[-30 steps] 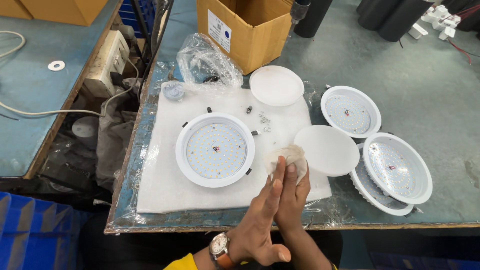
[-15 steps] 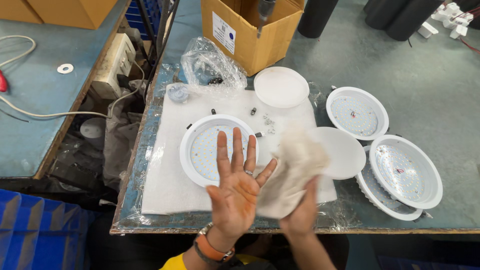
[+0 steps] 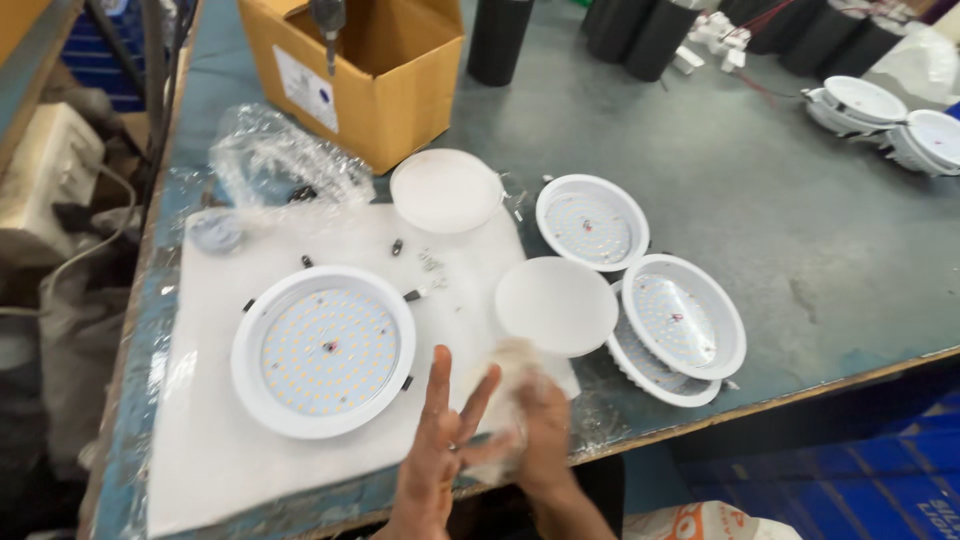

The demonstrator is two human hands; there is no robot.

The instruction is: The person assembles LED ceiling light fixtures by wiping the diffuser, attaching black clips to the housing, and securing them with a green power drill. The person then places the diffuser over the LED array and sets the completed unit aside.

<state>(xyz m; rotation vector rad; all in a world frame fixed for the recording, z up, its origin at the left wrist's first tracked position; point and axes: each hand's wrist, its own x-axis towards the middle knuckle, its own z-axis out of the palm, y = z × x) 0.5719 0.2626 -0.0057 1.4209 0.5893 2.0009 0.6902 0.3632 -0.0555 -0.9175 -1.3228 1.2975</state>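
Note:
My left hand (image 3: 437, 450) is at the bench's near edge, fingers spread and pressed flat against a crumpled white cloth (image 3: 512, 375). My right hand (image 3: 540, 430) grips that cloth from the other side. Just beyond the hands lies a round white light fixture (image 3: 323, 350) with its dotted LED board facing up, on a white foam sheet (image 3: 230, 450). A plain white diffuser disc (image 3: 556, 305) lies to the right of it, close to the cloth.
A second diffuser disc (image 3: 445, 190), small screws (image 3: 430, 262) and a clear plastic bag (image 3: 275, 155) lie farther back. More fixtures (image 3: 592, 222) (image 3: 683, 318) sit at right, others at far right (image 3: 880, 110). An open cardboard box (image 3: 350, 70) and black cylinders (image 3: 500, 35) stand behind.
The hands dropped toward the bench's near edge, still rubbing the cloth between them. The view shifted right, showing more of the grey bench and extra fixtures.

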